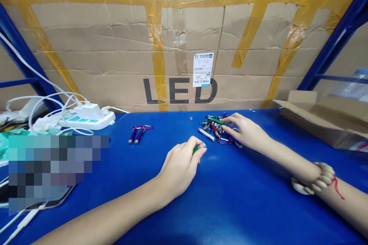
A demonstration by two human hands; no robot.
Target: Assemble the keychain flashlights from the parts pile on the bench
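My left hand (pixel 181 170) is closed round a small green keychain flashlight (pixel 196 149); its silver end pokes out past my thumb and finger. Further right, my right hand (pixel 244 130) reaches into a pile of small flashlights with carabiner clips. Its fingertips pinch a second green flashlight (pixel 216 121) at the top of the pile. Around it lie a silver flashlight (pixel 206 134), a red flashlight (pixel 215 130) with a red carabiner (pixel 224 141), and several blue and dark ones partly hidden by my fingers. A tiny silver piece (pixel 191 118) lies apart, behind my left hand.
Two purple flashlights (pixel 136 136) with carabiners lie left on the blue table (pixel 230 206). A white power strip (pixel 94 120) with tangled cables stands at the back left, near a blurred-out device. An open cardboard box (pixel 316 122) is at right. A large taped carton (pixel 120 65) forms the back.
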